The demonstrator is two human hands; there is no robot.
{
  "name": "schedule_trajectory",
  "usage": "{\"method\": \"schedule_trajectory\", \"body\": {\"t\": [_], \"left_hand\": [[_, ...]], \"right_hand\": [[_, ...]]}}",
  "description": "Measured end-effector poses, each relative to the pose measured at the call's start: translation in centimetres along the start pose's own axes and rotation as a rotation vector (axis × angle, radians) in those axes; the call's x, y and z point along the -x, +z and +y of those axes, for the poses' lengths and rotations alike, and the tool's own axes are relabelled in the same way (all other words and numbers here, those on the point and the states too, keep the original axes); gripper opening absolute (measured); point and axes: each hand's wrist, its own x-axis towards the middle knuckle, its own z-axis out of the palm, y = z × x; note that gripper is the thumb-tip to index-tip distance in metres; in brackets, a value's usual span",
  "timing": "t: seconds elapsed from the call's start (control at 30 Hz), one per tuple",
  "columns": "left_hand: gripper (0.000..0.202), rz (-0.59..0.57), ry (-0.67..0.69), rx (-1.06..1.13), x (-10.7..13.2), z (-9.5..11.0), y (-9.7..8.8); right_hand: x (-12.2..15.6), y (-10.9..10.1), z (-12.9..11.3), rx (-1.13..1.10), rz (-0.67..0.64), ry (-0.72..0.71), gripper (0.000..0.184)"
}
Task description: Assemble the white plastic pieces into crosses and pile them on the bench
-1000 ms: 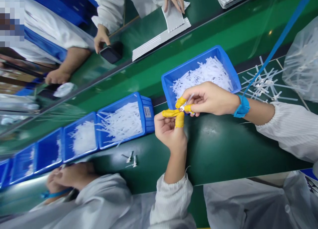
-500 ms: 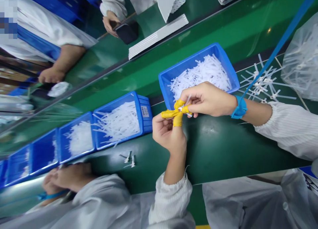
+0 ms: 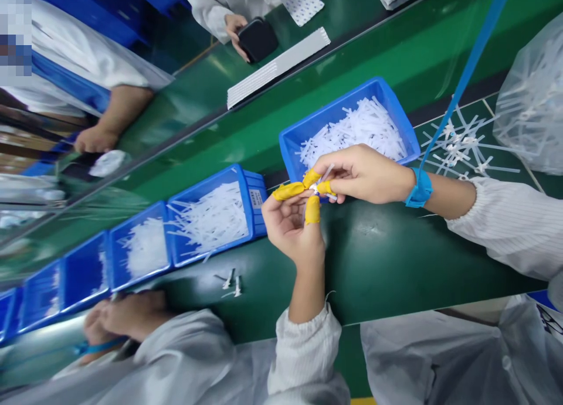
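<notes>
My right hand [image 3: 352,173], two fingertips in yellow finger cots, pinches a small white plastic connector [image 3: 315,189] with short translucent tubes. From below and the left, my left hand [image 3: 292,223] has its yellow-covered index finger and thumb at the same connector; its other fingers are curled. The fingers partly hide the piece. Just beyond my hands stands a blue bin [image 3: 285,153] filled with short translucent tubes [image 3: 365,126]. A blue wrist strap [image 3: 419,188] with a cord circles my right wrist.
Connectors with tubes [image 3: 461,144] lie in a pile at right, beside a clear bag [image 3: 534,106] of similar pieces. More blue bins [image 3: 257,203] line the left. Two small assemblies [image 3: 232,283] lie on the green table [image 3: 382,264]. A co-worker's hands [image 3: 125,316] are nearby.
My left thumb and index finger have spread farther apart around the connector. Both hands have shifted slightly left. Across the bench, a person's hand with a black case has moved right.
</notes>
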Motion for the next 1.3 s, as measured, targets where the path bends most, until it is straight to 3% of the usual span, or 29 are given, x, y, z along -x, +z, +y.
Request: {"method": "schedule_trajectory", "body": {"t": [0.37,0.67,1.0,1.3], "left_hand": [[0.039,0.030,-0.019,0.021,0.4,-0.1,0.2],[0.038,0.063,-0.084,0.074,0.6,0.0,0.1],[0.036,0.103,-0.082,-0.054,0.5,-0.1,0.1],[0.038,0.027,0.087,-0.088,0.1,0.7,0.1]], "right_hand": [[0.3,0.1,-0.4,0.127,0.010,0.017,0.017],[0.3,0.3,0.0,0.068,0.017,0.048,0.013],[0.1,0.3,-0.2,0.061,0.035,0.089,0.010],[-0.4,0.1,-1.0,-0.144,0.020,0.186,0.013]]}}
